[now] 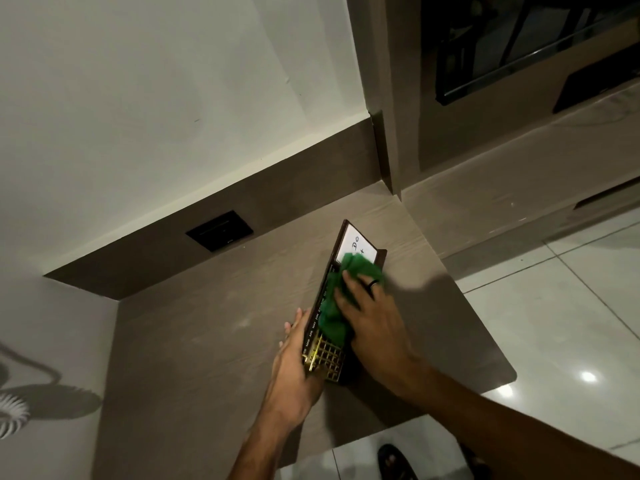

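The calendar (313,329) is a long brown board with a gold grid (327,360) at the near end and a white card (356,245) at the far end. It sits on the tabletop (207,341), tipped up on one long side. The left hand (294,362) has a closed grip on the near end, with the thumb at the front and the fingers along the back. The right hand (374,317) lies flat with its fingers spread. It presses a green cloth (330,308) on the middle of the board. It does not squeeze the cloth, it only pushes it down.

To wipe well, I think the left grip should be firm, so the board does not slip or fall flat. The right hand should slide the cloth in long, slow strokes, up to the white card and down over the gold grid. The little squares may catch the cloth, so go softly there. Tuck the loose cloth under the palm so it does not drag off the edge.
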Motion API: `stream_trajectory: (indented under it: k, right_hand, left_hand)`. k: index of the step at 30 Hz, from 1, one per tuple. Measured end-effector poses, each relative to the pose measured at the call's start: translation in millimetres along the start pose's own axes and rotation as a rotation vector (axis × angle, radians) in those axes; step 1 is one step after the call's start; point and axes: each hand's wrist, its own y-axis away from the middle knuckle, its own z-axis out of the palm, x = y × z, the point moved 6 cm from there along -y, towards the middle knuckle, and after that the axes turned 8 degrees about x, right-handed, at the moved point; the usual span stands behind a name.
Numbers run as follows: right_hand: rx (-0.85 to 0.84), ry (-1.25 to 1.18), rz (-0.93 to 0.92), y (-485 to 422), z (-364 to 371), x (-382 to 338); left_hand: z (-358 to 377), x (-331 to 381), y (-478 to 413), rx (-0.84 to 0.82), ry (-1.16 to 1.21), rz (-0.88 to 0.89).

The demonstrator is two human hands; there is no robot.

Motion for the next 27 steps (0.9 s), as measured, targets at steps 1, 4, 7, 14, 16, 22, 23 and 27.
stream_trajectory:
  k: [1, 4, 7, 14, 16, 22, 23, 27]
  right_hand:
    - [0.004, -0.008, -0.107, 9, 7, -10]
    - [0.002, -0.100, -0.401, 32, 14, -38]
    - [0.061, 0.013, -0.239, -15, -8, -17]
    - [-0.129, 0.188, -0.421, -1, 7, -63]
    - [-0.149, 0.188, -0.430, -10, 2, -57]
    - [0.071, 0.052, 0.050, -74, -16, 28]
    - [0.065, 0.025, 0.106, -66, -10, 37]
    - [-0.079, 0.096, 0.067, 5, 29, 34]
  left_hand:
    - [0, 1, 0, 0.006, 0.035, -0.013]
    - [-2, -2, 0, 0.036, 0.131, -0.052]
    - [-1, -4, 1, 0.029, -0.035, 0.023]
    - [2, -12, 1, 0.048, 0.010, -0.064]
    - [2, -9, 2, 0.029, 0.012, -0.040]
    - [2, -6, 4, 0.006, -0.051, -0.005]
    - [3, -6, 4, 0.006, -0.059, -0.006]
    - [2, -6, 2, 0.007, -0.113, 0.044]
